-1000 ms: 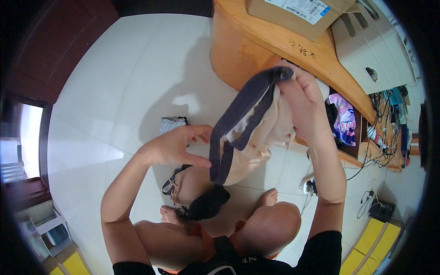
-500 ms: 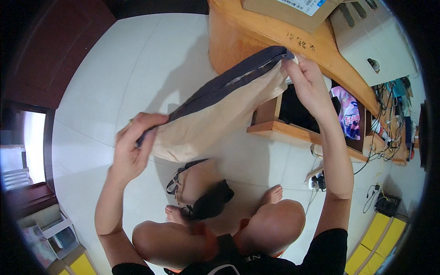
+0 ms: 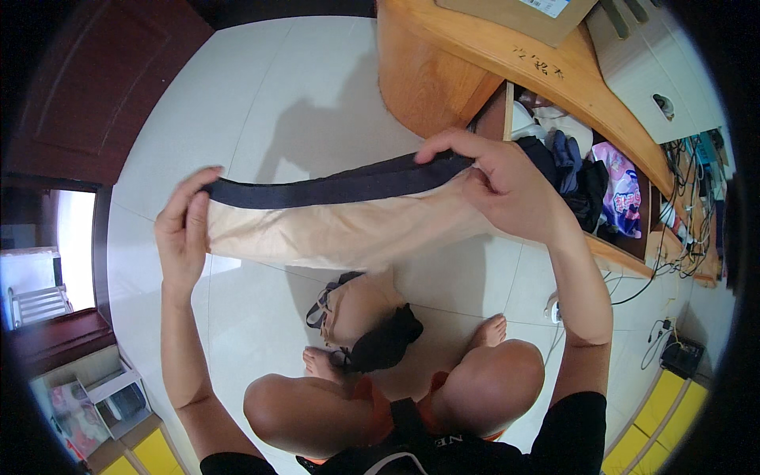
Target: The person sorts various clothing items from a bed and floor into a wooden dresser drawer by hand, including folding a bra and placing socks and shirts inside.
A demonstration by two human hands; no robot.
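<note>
A beige garment with a wide dark elastic band [image 3: 340, 226] is stretched sideways in front of me, band uppermost. My left hand [image 3: 184, 233] pinches the band's left end between thumb and fingers. At the right end, my right hand [image 3: 514, 190] grips the band, its thumb and fingers closed on the cloth. Below the garment, on the floor between my feet, lies a beige bra [image 3: 360, 305] with dark straps. A black bra [image 3: 386, 342] overlaps its near right side.
An open drawer [image 3: 609, 257] of the wooden desk [image 3: 451, 47] holds dark clothes and a purple package [image 3: 617, 190]. Cardboard box [image 3: 514, 17] and white box [image 3: 653, 75] stand on the desk. Tangled cables [image 3: 689, 229] hang at far right. Light tiles [image 3: 237, 332] cover the floor.
The garment has swung from a steep slant to nearly level and is pulled wider. My right hand has come down; my left hand has moved left and up. More of the drawer shows.
</note>
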